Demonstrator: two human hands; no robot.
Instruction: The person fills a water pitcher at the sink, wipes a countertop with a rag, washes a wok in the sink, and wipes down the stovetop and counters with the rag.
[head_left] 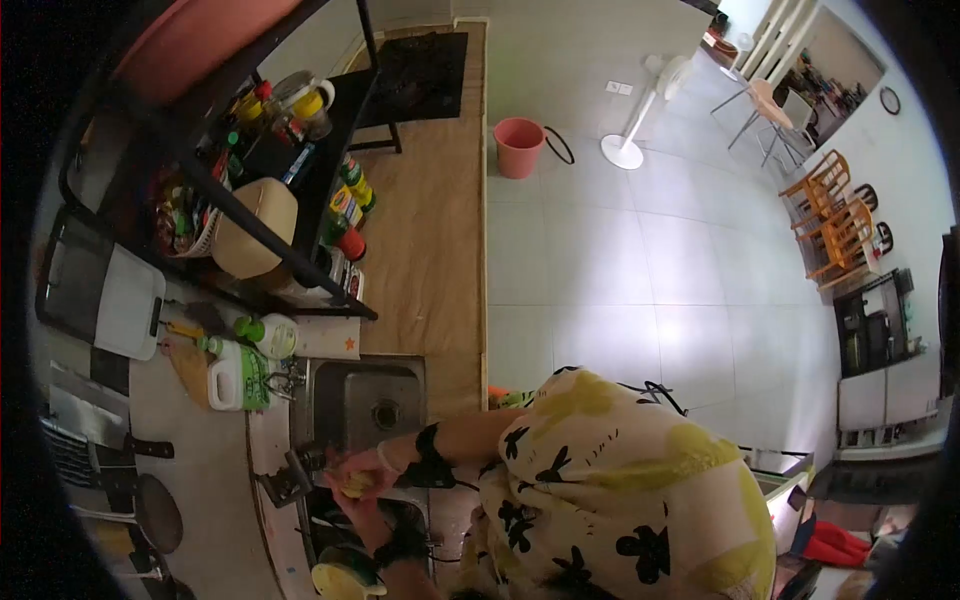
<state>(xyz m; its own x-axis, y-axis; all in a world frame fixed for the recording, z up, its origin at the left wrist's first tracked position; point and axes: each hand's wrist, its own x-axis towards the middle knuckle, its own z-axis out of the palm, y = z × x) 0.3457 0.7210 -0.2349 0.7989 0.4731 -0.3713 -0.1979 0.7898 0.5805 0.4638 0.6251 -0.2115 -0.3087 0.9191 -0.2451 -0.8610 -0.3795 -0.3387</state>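
My right hand point(372, 466) and my left hand point(362, 508) meet above the sink, close to the black faucet point(290, 480). Between them is a small pale-yellow lump point(353, 484), with fingers of both hands closed around it; its kind cannot be made out. A bracelet circles the right wrist, and dark cuffs cover parts of both forearms. Beside the hands is the steel sink basin point(370, 405) with its drain showing. Below the left hand sits a yellow-green bowl point(338, 580), partly cut off by the dark view edge.
Behind the sink stand a white-and-green detergent jug point(238, 376) and a bottle with a green pump point(275, 336). A black rack point(250, 210) holds jars and bottles over the wooden counter point(430, 250). A knife point(150, 448) and pan point(158, 513) hang on the wall. A pink bucket point(519, 148) stands on the floor.
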